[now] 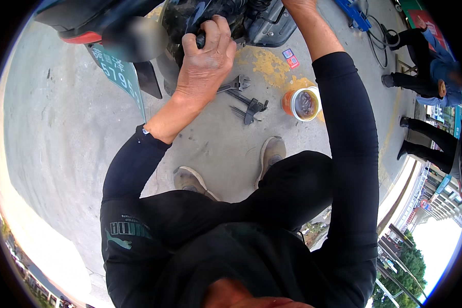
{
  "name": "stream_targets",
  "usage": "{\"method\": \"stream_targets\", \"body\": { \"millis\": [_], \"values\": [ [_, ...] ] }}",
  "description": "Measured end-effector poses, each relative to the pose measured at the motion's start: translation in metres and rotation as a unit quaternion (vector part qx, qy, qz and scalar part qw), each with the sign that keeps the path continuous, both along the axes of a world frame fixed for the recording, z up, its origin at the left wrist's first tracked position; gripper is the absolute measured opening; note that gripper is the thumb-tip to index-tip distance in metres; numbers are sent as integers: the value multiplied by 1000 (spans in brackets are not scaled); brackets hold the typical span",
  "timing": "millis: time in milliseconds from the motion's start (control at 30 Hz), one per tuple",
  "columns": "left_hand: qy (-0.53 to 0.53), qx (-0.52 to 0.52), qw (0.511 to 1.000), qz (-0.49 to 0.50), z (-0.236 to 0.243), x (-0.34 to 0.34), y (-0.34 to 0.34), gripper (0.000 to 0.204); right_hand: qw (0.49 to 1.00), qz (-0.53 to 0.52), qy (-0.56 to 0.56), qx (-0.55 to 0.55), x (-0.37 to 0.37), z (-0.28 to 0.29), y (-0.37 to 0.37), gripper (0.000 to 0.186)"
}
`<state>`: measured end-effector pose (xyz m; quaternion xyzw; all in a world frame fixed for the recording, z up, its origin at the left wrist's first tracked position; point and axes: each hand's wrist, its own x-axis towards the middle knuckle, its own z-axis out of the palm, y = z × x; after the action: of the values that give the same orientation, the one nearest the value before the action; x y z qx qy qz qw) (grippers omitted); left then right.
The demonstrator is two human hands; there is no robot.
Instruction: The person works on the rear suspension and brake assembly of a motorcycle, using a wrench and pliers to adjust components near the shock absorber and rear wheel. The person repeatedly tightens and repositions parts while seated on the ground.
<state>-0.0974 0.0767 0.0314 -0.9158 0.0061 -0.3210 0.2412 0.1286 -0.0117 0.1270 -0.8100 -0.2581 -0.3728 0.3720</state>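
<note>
A motorbike's rear end fills the top of the head view, with a dark, greasy wheel area (182, 18). My left hand (206, 59) is closed there, thumb and fingers curled round a black rounded part (201, 40). What that part belongs to is hidden behind the fingers. Of my right hand (300, 4), only the wrist end shows at the top edge, beside a grey metal case (272, 28); its fingers are out of the picture. On the ground below my left hand lie an adjustable wrench (241, 82) and a dark metal tool with a sliding jaw (252, 110).
An orange and white bucket (287, 104) with murky contents stands right of the tools. Two small cards (290, 58) lie near yellow paint. A green number plate (119, 77) hangs at left. Farther right are a blue metal device (355, 15), a hose (379, 46) and people (431, 66).
</note>
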Motion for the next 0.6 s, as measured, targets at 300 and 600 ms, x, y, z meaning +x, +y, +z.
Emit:
{"method": "stream_targets", "body": {
  "millis": [300,600],
  "values": [
    [36,3,999,34,11,-2,1,19,993,-28,94,73,10,-12,9,28],
    [79,28,995,56,26,-2,-12,28,975,-41,194,98,-26,-12,-21,29]
  ]
}}
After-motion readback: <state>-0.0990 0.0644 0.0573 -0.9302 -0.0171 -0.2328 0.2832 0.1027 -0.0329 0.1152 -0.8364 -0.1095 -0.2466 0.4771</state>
